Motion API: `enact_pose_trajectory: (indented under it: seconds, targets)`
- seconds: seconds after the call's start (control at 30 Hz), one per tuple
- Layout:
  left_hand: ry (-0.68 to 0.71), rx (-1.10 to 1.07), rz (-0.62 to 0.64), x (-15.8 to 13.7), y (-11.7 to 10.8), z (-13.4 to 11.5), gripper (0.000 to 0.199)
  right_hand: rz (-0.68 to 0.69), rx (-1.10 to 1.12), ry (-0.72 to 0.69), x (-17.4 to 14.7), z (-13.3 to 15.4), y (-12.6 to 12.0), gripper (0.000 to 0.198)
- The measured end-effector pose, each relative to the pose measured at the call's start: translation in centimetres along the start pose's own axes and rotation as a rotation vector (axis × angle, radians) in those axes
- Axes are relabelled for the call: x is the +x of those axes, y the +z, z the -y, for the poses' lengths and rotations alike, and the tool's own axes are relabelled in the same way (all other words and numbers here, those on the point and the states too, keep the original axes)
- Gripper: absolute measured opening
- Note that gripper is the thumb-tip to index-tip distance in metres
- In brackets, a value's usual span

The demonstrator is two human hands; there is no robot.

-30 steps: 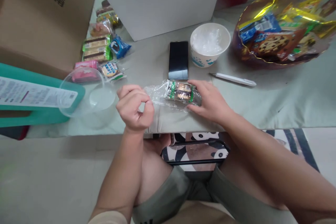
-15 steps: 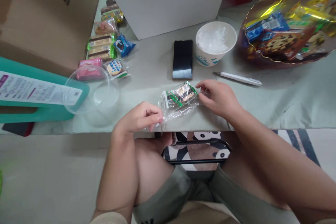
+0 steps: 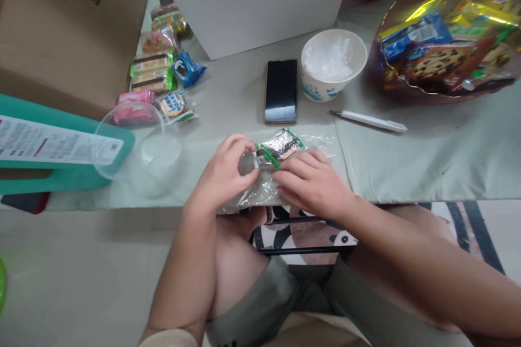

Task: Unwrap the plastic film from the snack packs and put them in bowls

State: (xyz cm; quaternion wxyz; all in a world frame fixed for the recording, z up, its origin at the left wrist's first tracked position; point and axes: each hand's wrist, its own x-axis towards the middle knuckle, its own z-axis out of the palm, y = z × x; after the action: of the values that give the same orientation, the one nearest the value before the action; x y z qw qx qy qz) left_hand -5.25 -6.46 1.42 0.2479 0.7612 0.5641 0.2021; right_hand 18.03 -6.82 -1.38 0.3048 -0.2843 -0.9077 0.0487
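Note:
A wrapped wafer snack with green bands (image 3: pixel 284 143) lies on a crinkled clear plastic bag (image 3: pixel 260 190) close to the table's front edge. My left hand (image 3: pixel 222 173) is at the packet's left end, thumb and forefinger apart in a curve around that end. From the right, my right hand (image 3: pixel 315 184) reaches over the bag just below the packet, fingers bent and closed on the film. Its palm side is hidden. Beyond the packet lies a black phone (image 3: pixel 281 91).
A paper tub (image 3: pixel 334 65) holding clear plastic and a white pen (image 3: pixel 370 120) are right of the phone. Farther right stands a bowl of snacks (image 3: pixel 391 84). Leftward are wrapped snacks (image 3: pixel 152 73), a clear plastic cup (image 3: pixel 163 146), a teal container (image 3: pixel 122 143) and a carton (image 3: pixel 81 38).
My right hand has moved left and nearer the table edge, onto the bag below the packet. My left hand has let go of the bag's edge and opened by the packet's left end.

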Motion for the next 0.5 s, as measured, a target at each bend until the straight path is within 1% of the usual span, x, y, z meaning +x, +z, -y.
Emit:
enact_pose_trajectory:
  seconds: [0.07, 0.1, 0.17, 0.23, 0.3, 0.37, 0.43, 0.5]
  targets:
    - [-0.026, 0.003, -0.095, 0.3, 0.2, 0.2, 0.009, 0.013, -0.006, -0.011, 0.0, 0.3, 0.5, 0.019]
    - [-0.051, -0.02, -0.14, 0.5, 0.3, 0.4, 0.006, 0.021, 0.017, -0.018, 0.1, 0.3, 0.6, 0.02]
    - [-0.136, -0.106, -0.242, 0.8, 0.3, 0.7, 0.007, 0.053, 0.078, -0.04, 0.0, 0.4, 0.6, 0.021]
    - [-0.251, -0.208, -0.349, 1.1, 0.3, 1.0, 0.008, 0.117, 0.115, -0.061, 0.0, 0.7, 0.4, 0.023]
    - [-0.346, -0.307, -0.434, 1.4, 0.4, 1.5, 0.01, 0.224, 0.117, -0.051, -0.1, 1.0, 0.0, 0.023]
    - [-0.408, -0.385, -0.477, 1.9, 0.6, 2.0, 0.012, 0.367, 0.125, -0.019, -0.2, 1.4, -0.4, 0.021]
    - [-0.466, -0.431, -0.498, 2.3, 0.7, 2.4, 0.013, 0.502, 0.173, 0.014, -0.1, 1.6, -0.9, 0.019]
    - [-0.503, -0.447, -0.479, 2.7, 0.7, 2.6, 0.013, 0.593, 0.224, 0.054, 0.1, 1.5, -1.3, 0.024]
